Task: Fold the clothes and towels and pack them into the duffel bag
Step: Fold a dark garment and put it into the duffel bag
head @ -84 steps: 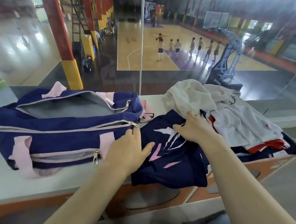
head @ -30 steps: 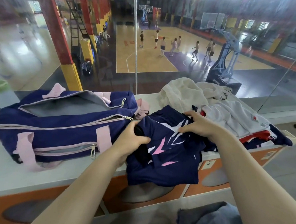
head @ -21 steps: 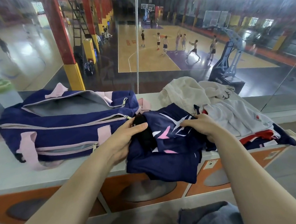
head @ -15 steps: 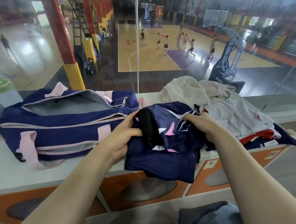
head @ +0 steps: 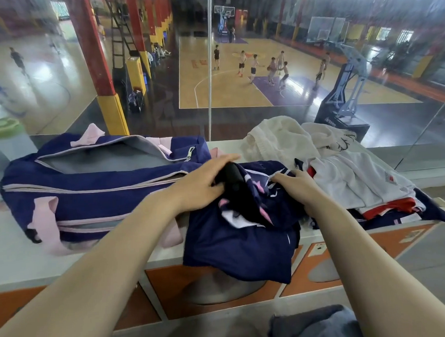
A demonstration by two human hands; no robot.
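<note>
here both hands [head: 204, 182] [head: 299, 189] grip the navy garment [head: 236, 240] beside the unzipped duffel bag [head: 92, 192].

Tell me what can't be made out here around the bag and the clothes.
- Inside of the duffel bag: head view shows only grey lining; the near wall hides any contents.
- Navy jersey: bunched, so its print is unreadable; both hands cover parts.
- Right hand: fingertips buried in cloth.
- Clothes pile: lower garments hidden under the white ones.
- Green-lidded container: cut off by the left edge.
</note>
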